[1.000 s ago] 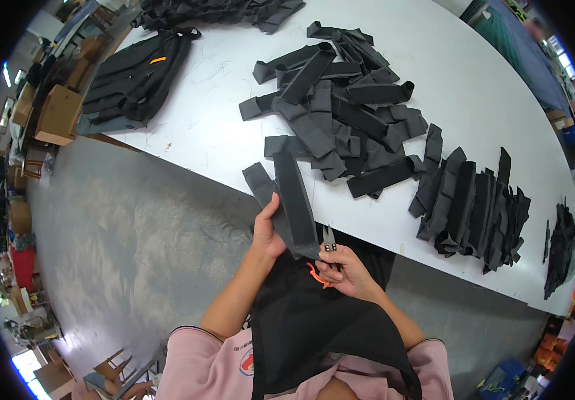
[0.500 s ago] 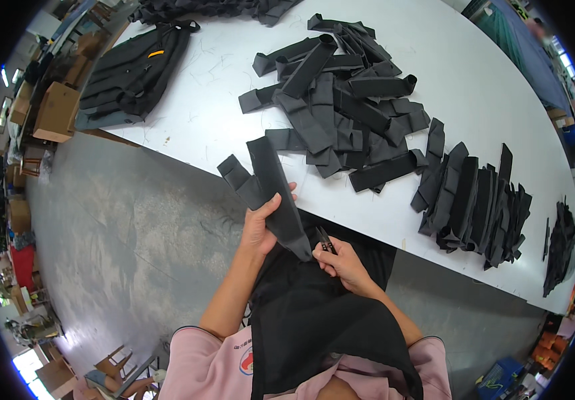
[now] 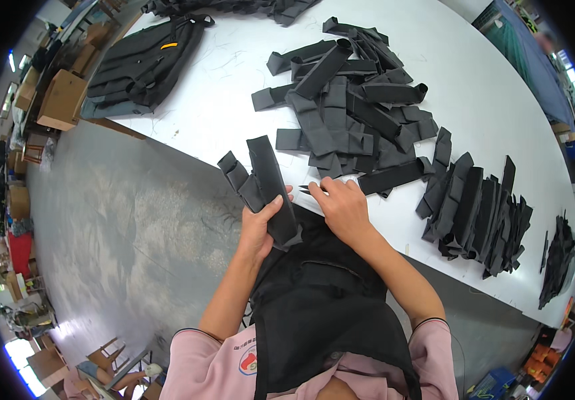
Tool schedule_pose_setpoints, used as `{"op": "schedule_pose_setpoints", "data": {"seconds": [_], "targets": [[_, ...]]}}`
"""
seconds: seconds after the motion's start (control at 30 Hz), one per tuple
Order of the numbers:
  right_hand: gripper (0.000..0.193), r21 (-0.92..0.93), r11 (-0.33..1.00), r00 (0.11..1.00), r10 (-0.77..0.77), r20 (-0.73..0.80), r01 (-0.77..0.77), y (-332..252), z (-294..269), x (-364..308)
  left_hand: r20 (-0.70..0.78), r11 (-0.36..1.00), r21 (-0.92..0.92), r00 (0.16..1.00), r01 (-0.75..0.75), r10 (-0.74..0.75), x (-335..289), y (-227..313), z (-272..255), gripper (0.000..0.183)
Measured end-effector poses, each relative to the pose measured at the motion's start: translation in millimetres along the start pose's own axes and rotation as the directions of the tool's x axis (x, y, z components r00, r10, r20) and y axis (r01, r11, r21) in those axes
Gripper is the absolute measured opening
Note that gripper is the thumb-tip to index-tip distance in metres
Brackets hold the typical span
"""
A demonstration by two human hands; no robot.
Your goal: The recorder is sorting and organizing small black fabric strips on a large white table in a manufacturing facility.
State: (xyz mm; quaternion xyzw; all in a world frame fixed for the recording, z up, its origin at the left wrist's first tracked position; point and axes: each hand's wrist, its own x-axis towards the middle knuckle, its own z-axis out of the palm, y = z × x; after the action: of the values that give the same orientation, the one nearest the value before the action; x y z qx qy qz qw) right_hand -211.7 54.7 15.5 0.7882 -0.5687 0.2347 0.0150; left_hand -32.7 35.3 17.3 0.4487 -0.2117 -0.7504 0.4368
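My left hand (image 3: 259, 227) is closed round a folded black fabric strip (image 3: 269, 175), its thumb across the front. The strip stands tilted in front of the table's near edge, with a shorter flap spreading to the left at its top. My right hand (image 3: 346, 210) is over the table edge, just right of the strip and apart from it. It grips small thread snips (image 3: 305, 189), whose dark tips point left; the handles are hidden in the fingers. Beyond both hands lies a loose heap of similar black strips (image 3: 334, 110).
A row of stacked black strips (image 3: 471, 207) lies on the white table (image 3: 234, 87) to the right. A smaller dark bundle (image 3: 557, 260) is at the far right. At the back left lies a black backpack (image 3: 144, 70). Cardboard boxes (image 3: 63, 100) stand beyond the floor on the left.
My right hand has moved with the snips from the strip's lower end, up and away to the table edge. The left hand still holds the strip, now slightly higher.
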Motion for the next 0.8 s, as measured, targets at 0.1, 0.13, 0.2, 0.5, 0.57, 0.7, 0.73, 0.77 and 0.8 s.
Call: {"op": "schedule_pose_setpoints", "data": {"seconds": [0.1, 0.13, 0.2, 0.5, 0.57, 0.7, 0.73, 0.77, 0.8], "targets": [[0.025, 0.000, 1.000, 0.999, -0.030, 0.044, 0.030, 0.3, 8.9, 3.6, -0.004, 1.000, -0.021, 1.000, 0.001, -0.002, 0.7, 1.5, -1.1, 0.037], [0.024, 0.001, 1.000, 0.997, -0.028, 0.077, 0.028, 0.8, 10.9, 4.8, -0.004, 1.000, -0.026, 1.000, -0.001, 0.001, 1.1, 2.0, -1.9, 0.036], [0.024, 0.081, 0.995, 0.997, 0.056, 0.055, -0.061, -1.6, 9.6, 0.1, -0.023, 1.000, -0.021, 1.000, 0.007, -0.008, -0.7, 2.6, -5.0, 0.035], [0.052, 0.141, 0.726, 0.737, 0.645, 0.202, -0.673, 39.2, 29.4, 108.7, -0.020, 0.995, 0.096, 0.999, 0.028, -0.026, -0.6, 5.4, -12.8, 0.040], [0.055, 0.085, 0.661, 0.651, 0.694, 0.308, -0.746, 51.3, 39.6, 124.8, 0.004, 0.997, 0.066, 0.999, 0.050, -0.050, -2.0, 6.7, -4.6, 0.053], [0.038, 0.107, 0.655, 0.658, 0.709, 0.254, -0.748, 79.0, 61.7, 120.3, 0.095, 0.997, -0.037, 0.994, 0.065, -0.062, -1.0, -0.5, -5.5, 0.054], [0.030, 0.459, 0.412, 0.607, 0.646, 0.462, -0.787, 81.9, 56.2, 120.3, 0.099, 0.989, -0.103, 0.990, 0.110, -0.100, -0.8, -1.6, -8.5, 0.052], [0.024, 0.673, 0.043, 0.599, 0.498, 0.626, -0.739, 85.2, 50.7, 119.9, 0.108, 0.973, -0.168, 0.984, 0.157, -0.140, 0.0, -1.9, -9.9, 0.051], [0.023, 0.709, -0.194, 0.606, 0.398, 0.689, -0.678, 71.2, 27.5, 121.1, 0.101, 0.972, -0.177, 0.986, 0.152, -0.136, -1.1, -0.6, -12.1, 0.051]]}}
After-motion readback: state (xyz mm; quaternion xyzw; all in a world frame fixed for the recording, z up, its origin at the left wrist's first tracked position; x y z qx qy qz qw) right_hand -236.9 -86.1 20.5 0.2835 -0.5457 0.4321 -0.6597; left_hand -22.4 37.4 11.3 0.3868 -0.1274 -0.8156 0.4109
